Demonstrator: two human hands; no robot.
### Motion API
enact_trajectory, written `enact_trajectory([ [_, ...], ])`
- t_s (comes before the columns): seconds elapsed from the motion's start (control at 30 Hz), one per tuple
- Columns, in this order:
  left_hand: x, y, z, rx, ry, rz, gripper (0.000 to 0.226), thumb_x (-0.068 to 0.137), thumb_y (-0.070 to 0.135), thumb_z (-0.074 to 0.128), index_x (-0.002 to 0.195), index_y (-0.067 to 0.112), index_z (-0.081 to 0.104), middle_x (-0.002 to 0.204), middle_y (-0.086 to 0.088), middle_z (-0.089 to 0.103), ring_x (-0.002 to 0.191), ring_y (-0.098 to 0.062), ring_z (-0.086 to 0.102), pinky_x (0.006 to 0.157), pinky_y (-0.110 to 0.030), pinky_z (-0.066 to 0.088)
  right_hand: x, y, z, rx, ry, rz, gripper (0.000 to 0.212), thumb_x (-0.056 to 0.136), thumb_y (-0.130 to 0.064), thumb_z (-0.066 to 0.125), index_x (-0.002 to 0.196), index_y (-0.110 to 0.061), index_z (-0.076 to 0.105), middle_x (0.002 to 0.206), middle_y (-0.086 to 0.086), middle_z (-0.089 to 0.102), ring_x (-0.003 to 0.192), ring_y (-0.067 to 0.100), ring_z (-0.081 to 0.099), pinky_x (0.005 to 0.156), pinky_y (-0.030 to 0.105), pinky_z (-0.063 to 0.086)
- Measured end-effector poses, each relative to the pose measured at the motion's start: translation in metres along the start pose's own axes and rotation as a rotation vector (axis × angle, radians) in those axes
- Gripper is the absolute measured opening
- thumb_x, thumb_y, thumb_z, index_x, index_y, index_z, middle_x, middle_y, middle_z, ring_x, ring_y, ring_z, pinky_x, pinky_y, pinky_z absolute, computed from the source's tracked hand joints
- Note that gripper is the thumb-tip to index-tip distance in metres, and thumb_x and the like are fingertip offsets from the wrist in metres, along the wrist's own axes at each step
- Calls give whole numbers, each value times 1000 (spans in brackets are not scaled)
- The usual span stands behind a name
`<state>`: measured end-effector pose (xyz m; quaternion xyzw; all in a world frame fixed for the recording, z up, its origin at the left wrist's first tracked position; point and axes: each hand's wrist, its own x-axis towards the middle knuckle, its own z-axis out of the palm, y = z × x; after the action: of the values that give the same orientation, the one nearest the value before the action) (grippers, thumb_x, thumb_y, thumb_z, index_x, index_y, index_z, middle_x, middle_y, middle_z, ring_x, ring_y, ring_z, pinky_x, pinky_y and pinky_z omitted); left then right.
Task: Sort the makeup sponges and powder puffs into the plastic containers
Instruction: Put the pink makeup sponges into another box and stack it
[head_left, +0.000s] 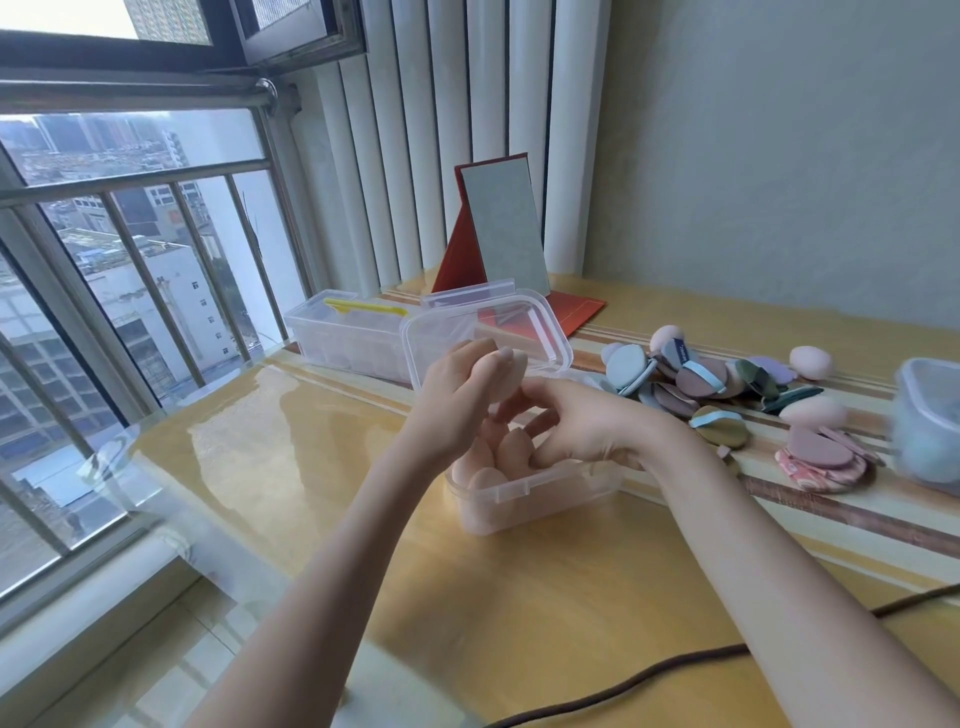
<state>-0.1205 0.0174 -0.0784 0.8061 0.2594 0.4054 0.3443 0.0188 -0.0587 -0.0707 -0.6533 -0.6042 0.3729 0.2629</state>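
Observation:
A clear plastic container (524, 499) stands mid-table with its hinged lid (545, 332) up, and several beige egg-shaped sponges (488, 480) lie inside. Above it my left hand (457, 400) grips a beige sponge (506, 382). My right hand (576, 426) reaches into the container with fingers curled among the sponges; whether it holds one I cannot tell. To the right lies a heap of powder puffs (701, 382) in grey, mauve, olive and blue, with pink egg sponges (811, 362) among them.
A long clear box with a yellow handle (353, 332) sits behind the container. A red folding mirror (504, 234) stands at the back. Another clear tub (930, 421) is at the right edge. A dark cable (649, 675) crosses the near table. Window railing is at left.

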Motion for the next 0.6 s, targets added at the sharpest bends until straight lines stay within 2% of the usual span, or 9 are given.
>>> enact_trajectory([
  [0.03,-1,0,0,28,1,16,32,79,50,37,59,26,43,64,12,45,65,-6,44,61,-21,35,0,1,0,0,13,1,55,68,4,63,108,-33,57,109,-18,62,95,10,65,79,29,56],
  [0.1,-1,-1,1,69,-8,23,33,81,50,37,61,24,44,64,10,46,64,-5,46,58,-21,35,1,1,0,-38,47,13,53,68,4,62,107,-32,58,110,-16,62,92,11,64,82,31,54],
  [0.17,-1,-2,2,95,-16,16,37,85,45,39,68,13,50,67,3,52,69,-17,55,61,-35,45,2,1,0,-72,67,19,53,69,3,61,109,-30,56,110,-13,60,89,8,59,80,27,49],
  [0.23,-1,-2,3,148,-20,21,39,86,43,38,74,9,53,72,-5,57,73,-25,58,67,-47,48,1,-1,2,-73,59,11,47,71,-1,62,108,-29,54,106,-10,59,85,3,57,74,22,45],
  [0.33,0,-1,3,224,-20,34,46,82,50,34,75,10,55,74,-5,58,73,-22,55,67,-43,46,-2,-3,3,-94,50,-21,34,74,-10,61,102,-28,55,95,-9,59,80,3,56,69,19,44],
  [0.47,-1,1,3,256,-19,26,43,85,45,37,75,9,57,75,-5,61,73,-22,56,67,-44,47,-1,-3,4,-149,32,-20,24,73,-13,61,94,-25,58,87,-3,57,76,10,53,73,26,50],
  [0.6,-1,2,4,230,1,16,42,83,44,38,72,8,56,71,-3,58,70,-21,54,63,-40,44,1,-5,7,-178,86,-25,22,75,-13,58,84,-33,52,87,-8,56,74,5,53,62,17,39],
])
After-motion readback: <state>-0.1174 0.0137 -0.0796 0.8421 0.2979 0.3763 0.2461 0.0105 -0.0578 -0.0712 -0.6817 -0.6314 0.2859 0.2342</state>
